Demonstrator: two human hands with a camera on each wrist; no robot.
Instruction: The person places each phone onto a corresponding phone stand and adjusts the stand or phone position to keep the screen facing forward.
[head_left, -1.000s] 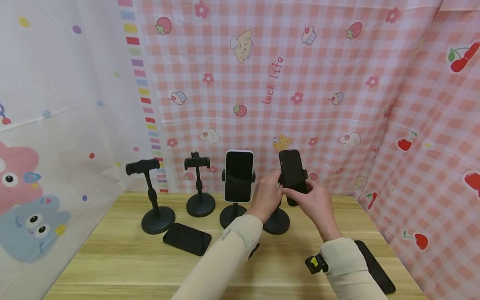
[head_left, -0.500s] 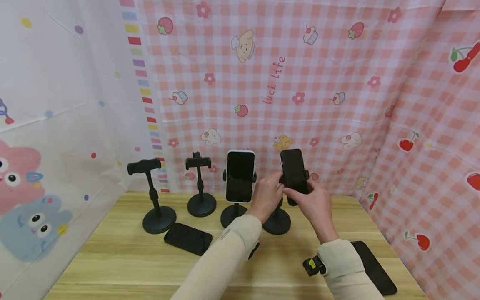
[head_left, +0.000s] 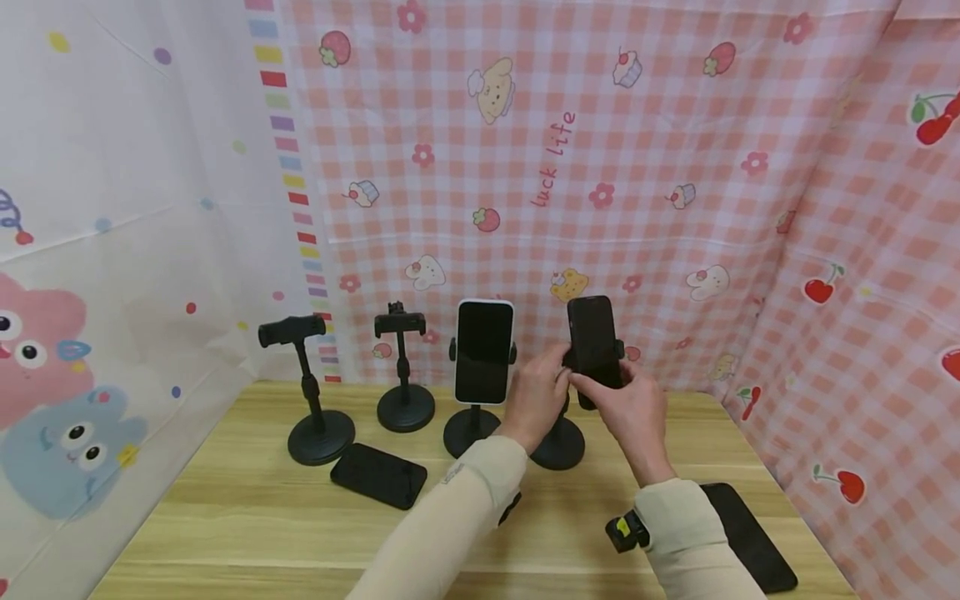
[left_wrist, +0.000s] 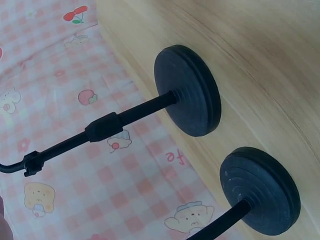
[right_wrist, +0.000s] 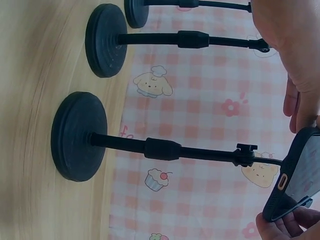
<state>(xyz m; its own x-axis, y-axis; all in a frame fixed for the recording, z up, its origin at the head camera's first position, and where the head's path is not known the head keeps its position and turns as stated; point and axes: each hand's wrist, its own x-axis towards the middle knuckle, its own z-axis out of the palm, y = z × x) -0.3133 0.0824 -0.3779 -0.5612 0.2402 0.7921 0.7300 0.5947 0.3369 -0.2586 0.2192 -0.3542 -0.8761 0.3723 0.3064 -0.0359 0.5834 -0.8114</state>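
Note:
A black phone (head_left: 592, 337) stands upright and slightly tilted in the clamp of the rightmost phone stand (head_left: 558, 444). My right hand (head_left: 633, 417) pinches its lower part, thumb across the front and fingers behind. At the clamp's left side, my left hand (head_left: 534, 396) grips the holder with bent fingers; the exact contact is partly hidden. The right wrist view has the phone (right_wrist: 300, 172) edge-on in a dark case, right fingers (right_wrist: 282, 227) below it and the left hand (right_wrist: 295, 55) above. Two stand bases (left_wrist: 187, 90) appear in the left wrist view.
Left of my hands, a white-framed phone (head_left: 483, 352) sits in another stand. Two stands (head_left: 405, 408) (head_left: 321, 437) farther left have bare clamps. One dark phone (head_left: 378, 475) lies on the wooden table (head_left: 247, 533); another (head_left: 750, 537) lies by my right sleeve. Patterned cloth (head_left: 450, 167) surrounds the table.
The head view has shifted slightly, so everything appears a little farther right. Both hands stay at the phone and its clamp, with hardly any visible movement.

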